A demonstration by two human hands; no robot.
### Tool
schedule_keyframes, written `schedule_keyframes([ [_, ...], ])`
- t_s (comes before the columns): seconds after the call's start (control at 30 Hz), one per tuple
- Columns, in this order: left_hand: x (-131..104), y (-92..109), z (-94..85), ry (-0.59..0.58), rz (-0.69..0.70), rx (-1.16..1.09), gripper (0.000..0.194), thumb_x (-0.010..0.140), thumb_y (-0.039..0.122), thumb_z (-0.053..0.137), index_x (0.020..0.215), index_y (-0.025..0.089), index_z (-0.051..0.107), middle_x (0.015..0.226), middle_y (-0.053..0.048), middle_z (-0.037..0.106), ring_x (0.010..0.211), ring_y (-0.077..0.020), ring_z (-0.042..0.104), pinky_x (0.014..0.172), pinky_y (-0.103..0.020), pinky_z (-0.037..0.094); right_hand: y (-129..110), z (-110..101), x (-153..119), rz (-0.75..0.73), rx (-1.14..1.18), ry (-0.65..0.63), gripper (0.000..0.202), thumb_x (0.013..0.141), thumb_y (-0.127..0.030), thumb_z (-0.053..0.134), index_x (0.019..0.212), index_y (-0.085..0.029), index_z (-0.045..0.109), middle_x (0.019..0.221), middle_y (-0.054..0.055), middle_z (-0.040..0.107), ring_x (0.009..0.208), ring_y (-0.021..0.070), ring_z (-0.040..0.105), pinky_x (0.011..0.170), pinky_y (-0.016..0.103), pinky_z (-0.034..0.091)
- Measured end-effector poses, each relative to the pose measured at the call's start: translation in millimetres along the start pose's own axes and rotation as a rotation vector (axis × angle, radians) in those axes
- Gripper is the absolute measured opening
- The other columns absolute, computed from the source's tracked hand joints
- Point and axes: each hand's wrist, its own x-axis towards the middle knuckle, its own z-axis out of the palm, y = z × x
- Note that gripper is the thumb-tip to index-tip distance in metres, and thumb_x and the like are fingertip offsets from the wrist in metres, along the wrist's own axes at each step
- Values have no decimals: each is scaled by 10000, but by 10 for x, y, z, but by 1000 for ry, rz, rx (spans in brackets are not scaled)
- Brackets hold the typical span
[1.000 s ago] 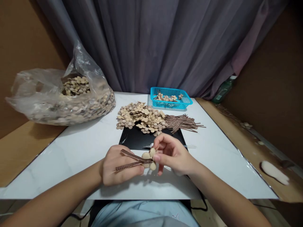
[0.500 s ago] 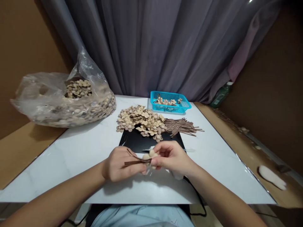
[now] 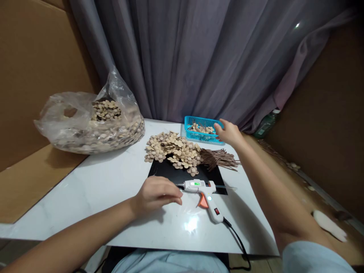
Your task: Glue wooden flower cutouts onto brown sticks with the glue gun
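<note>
My right hand [image 3: 228, 132] is stretched out over the right end of the blue plastic basket [image 3: 189, 133], fingers spread and nothing visible in them. Inside lie beige flower-shaped pieces [image 3: 202, 129] with brown ribbon strips. Low over the white table, my left hand [image 3: 159, 192] is loosely curved, with a gap between thumb and fingers and nothing seen in it. Just right of its fingertips, a white glue gun [image 3: 210, 199] with an orange trigger lies on its side, its nozzle pointing at that hand.
A pile of beige flower pieces [image 3: 173, 148] sits partly on a black mat [image 3: 167, 173], beside a bundle of brown ribbon strips [image 3: 219, 158]. A clear plastic bag [image 3: 93, 131] full of similar pieces stands at left. The gun's black cord [image 3: 237, 239] runs off the front edge.
My right hand has left my left hand and reached forward to the basket. The flower piece with brown ribbon is no longer between my hands. The glue gun is now uncovered.
</note>
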Motion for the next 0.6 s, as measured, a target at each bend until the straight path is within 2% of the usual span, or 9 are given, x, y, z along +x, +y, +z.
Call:
schedule_keyframes([
  [0.07,12,25,12,90,-143,-175,81,759,177,724,792,114,685,764,-109,746,654,-156,708,562,-196,556,-126,36,-330,-30,22,-101,339,853,-372,602,1051,-100,642,678,74,689,525,154,660,466,225,520],
  [0.1,18,37,14,112,-153,-219,87,738,172,742,777,115,689,772,-117,749,652,-161,710,564,-197,562,-212,52,-536,-69,101,-233,320,868,-377,579,1050,-123,649,728,75,699,544,151,665,450,217,516],
  [0.17,27,58,13,114,-89,-222,104,700,151,772,764,124,695,759,-110,752,648,-163,710,595,-208,571,-396,69,-963,-121,297,-507,334,872,-409,571,1069,-151,651,775,65,708,584,150,675,455,212,528],
  [0.23,31,72,14,101,0,-180,113,695,145,779,764,139,691,744,-93,753,652,-157,713,634,-209,573,-550,73,-1324,-165,415,-591,314,842,-402,624,1033,-158,675,770,52,714,570,133,666,492,210,541],
  [0.3,27,80,23,89,48,-149,108,713,155,769,775,147,681,747,-82,753,668,-150,718,665,-205,571,-631,85,-1565,-213,473,-650,281,809,-362,678,1014,-170,692,791,46,728,552,115,654,496,194,532],
  [0.37,18,81,37,86,71,-137,109,728,169,760,792,151,674,749,-76,753,691,-145,721,688,-201,568,-641,114,-1685,-263,511,-650,258,793,-324,704,1009,-183,704,825,45,738,600,117,671,519,182,533],
  [0.47,14,75,49,54,78,-124,121,736,185,756,813,157,667,755,-79,755,707,-140,718,700,-201,563,-592,178,-1726,-403,522,-555,250,815,-276,686,1052,-198,701,885,59,742,684,130,691,542,181,541],
  [0.6,36,73,31,1,89,-110,126,743,188,750,822,137,666,742,-100,751,693,-150,717,695,-213,566,-570,236,-1732,-627,523,-439,192,864,-183,615,1032,-201,705,976,85,736,877,164,695,723,243,580],
])
